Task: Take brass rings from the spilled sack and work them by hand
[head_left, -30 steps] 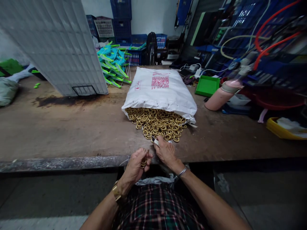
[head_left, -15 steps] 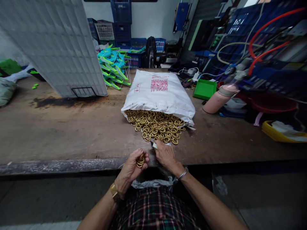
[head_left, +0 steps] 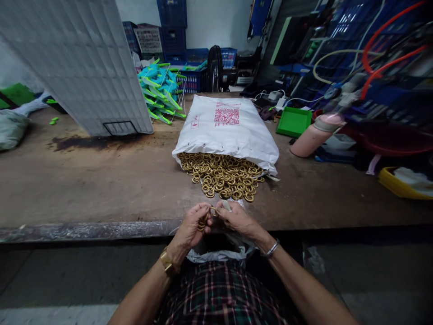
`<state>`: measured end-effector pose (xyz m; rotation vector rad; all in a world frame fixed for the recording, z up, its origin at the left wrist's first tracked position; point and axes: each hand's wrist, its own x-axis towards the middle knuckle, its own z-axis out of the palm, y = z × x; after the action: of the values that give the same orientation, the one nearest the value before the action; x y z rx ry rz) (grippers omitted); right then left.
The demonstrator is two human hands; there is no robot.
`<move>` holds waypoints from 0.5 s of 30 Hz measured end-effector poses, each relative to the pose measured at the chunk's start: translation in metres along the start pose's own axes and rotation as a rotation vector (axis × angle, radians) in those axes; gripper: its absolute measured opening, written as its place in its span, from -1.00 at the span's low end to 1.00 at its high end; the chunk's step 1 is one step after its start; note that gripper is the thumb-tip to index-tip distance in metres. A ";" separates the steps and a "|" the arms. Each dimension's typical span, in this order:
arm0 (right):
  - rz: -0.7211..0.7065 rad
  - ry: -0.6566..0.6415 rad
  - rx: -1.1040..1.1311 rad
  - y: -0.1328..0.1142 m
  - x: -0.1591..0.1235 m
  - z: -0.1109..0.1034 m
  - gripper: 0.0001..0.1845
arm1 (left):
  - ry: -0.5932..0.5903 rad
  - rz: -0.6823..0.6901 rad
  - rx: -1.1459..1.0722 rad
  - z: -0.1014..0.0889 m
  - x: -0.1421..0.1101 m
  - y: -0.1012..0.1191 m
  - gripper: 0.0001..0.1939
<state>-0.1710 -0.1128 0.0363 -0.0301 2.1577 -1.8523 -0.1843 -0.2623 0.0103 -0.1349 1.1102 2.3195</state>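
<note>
A white sack lies open on the brown worktable, and a heap of gold rings spills out of its mouth toward me. At the table's front edge my left hand is closed around a small stack of gold rings. My right hand is touching it from the right, pinching a single ring and a small pale tool between its fingers. An open plastic bag sits just under my hands, on my lap.
A large white grid panel leans at the back left, with a pile of turquoise and green parts beside it. At the right are a green tray, a pink cylinder, a yellow bin, hoses and blue crates.
My right hand has drawn back from the edge of the ring heap and met my left hand. My left hand has risen slightly with its stack of rings.
</note>
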 end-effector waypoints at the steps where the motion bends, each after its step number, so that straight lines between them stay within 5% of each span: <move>1: -0.005 0.008 0.001 0.002 0.001 0.000 -0.71 | -0.009 -0.006 0.000 0.000 0.000 -0.001 -0.63; 6: -0.006 0.129 -0.016 0.015 0.009 0.002 -0.79 | -0.014 0.009 0.060 0.000 0.000 -0.007 -0.63; 15: 0.077 0.089 0.139 0.022 0.011 0.009 -0.60 | 0.106 0.246 0.467 0.004 -0.004 -0.010 -0.66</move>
<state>-0.1759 -0.1204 0.0115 0.1659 2.0500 -1.9890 -0.1748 -0.2560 0.0072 0.0600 1.7760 2.2056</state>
